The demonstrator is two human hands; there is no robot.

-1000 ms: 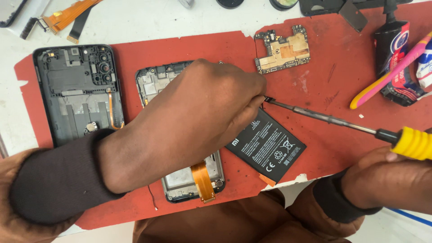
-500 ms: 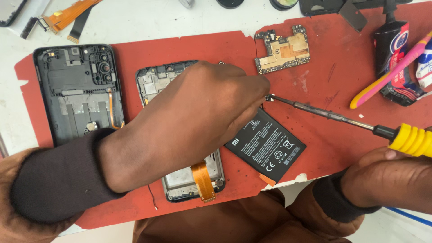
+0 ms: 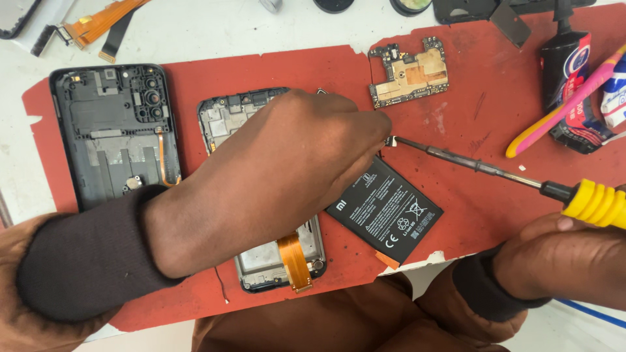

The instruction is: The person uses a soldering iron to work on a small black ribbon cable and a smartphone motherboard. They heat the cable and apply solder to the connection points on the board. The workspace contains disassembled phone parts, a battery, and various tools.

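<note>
Fingertips [image 3: 381, 124] of the left hand [image 3: 293, 169] pinch together at a tiny dark part [image 3: 389, 141], right where the screwdriver [image 3: 495, 171] tip meets them. Right hand [image 3: 567, 261] is clenched around the yellow handle. Under the left palm lies the opened phone frame [image 3: 261, 195] with its orange flex cable [image 3: 295, 261]. Just below the fingertips sits 1 black battery [image 3: 385, 210]; above them, the circuit board [image 3: 409, 72]. Far behind the knuckles rests the black back cover [image 3: 114, 130] on the red mat [image 3: 456, 195].

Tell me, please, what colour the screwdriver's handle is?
Yellow: the screwdriver's handle, in the right hand, shows in the head view.
</note>
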